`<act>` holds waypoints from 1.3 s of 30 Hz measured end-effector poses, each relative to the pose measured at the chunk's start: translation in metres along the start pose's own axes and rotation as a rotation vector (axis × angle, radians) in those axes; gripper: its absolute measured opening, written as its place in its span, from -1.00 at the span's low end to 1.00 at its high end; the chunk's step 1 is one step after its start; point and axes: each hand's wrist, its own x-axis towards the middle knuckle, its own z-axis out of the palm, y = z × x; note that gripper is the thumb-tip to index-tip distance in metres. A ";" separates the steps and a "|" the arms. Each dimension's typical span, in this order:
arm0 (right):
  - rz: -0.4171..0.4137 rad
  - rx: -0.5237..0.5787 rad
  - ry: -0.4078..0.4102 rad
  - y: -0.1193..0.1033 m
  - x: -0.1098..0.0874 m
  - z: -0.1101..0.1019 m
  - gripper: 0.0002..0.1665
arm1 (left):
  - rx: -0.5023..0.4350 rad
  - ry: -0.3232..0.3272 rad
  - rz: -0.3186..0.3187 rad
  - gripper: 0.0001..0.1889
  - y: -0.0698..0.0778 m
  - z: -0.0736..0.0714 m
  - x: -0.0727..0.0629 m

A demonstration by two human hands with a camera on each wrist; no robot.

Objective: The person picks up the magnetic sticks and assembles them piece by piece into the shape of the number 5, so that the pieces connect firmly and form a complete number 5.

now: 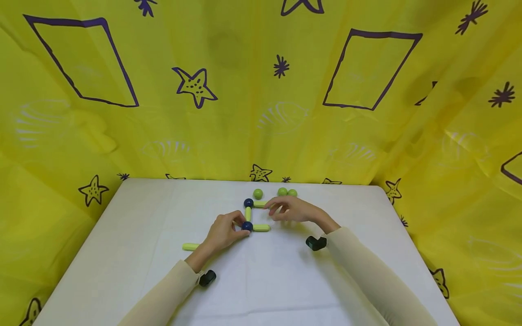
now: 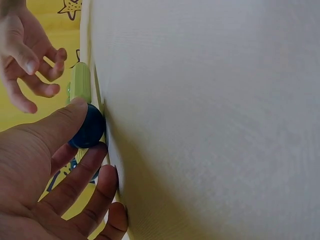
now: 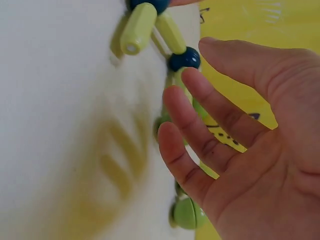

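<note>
Thumb and fingertips of the left hand [image 1: 223, 232] pinch the near navy ball [image 1: 247, 226] of a joined frame on the white tabletop [image 1: 122, 244]. With twelve toward the yellow curtain [image 1: 244, 140], the faceted link rod [image 1: 248, 214] runs from that ball at twelve to the far navy ball [image 1: 248, 203]. The lower rod [image 1: 261, 227] points to three from the near ball and the upper rod [image 1: 258, 204] to three from the far one, roughly parallel, their outer ends toward the right hand [image 1: 295, 210]. That hand is nearer to both ends: the upper rod lies at nine from it, the lower rod's tip at eight. Its fingers bend loosely, apart from the thumb, palm bare. The spare rod [image 1: 190, 246] lies at eight from the left hand, the paired green balls [image 1: 282, 192] at eleven from the right.

The upper rod's outer end is covered by the right fingers; whether they touch it, I cannot tell. The spare rod's inner end disappears behind the left wrist. In the right wrist view the near navy ball is cut off by the top edge.
</note>
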 end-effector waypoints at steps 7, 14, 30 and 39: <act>-0.095 -0.049 0.143 0.006 -0.015 -0.021 -0.53 | -0.001 -0.004 -0.015 -0.75 0.001 0.001 0.000; -0.110 -0.065 0.288 0.017 -0.023 -0.030 -0.57 | 0.006 0.001 -0.014 -0.74 0.000 0.000 -0.001; 0.167 -0.030 0.567 0.046 -0.018 -0.025 -0.50 | 0.016 -0.005 -0.024 -0.73 0.000 0.000 0.001; 0.276 0.044 0.611 0.063 -0.006 -0.019 -0.37 | 0.016 -0.011 -0.016 -0.73 0.000 0.000 0.001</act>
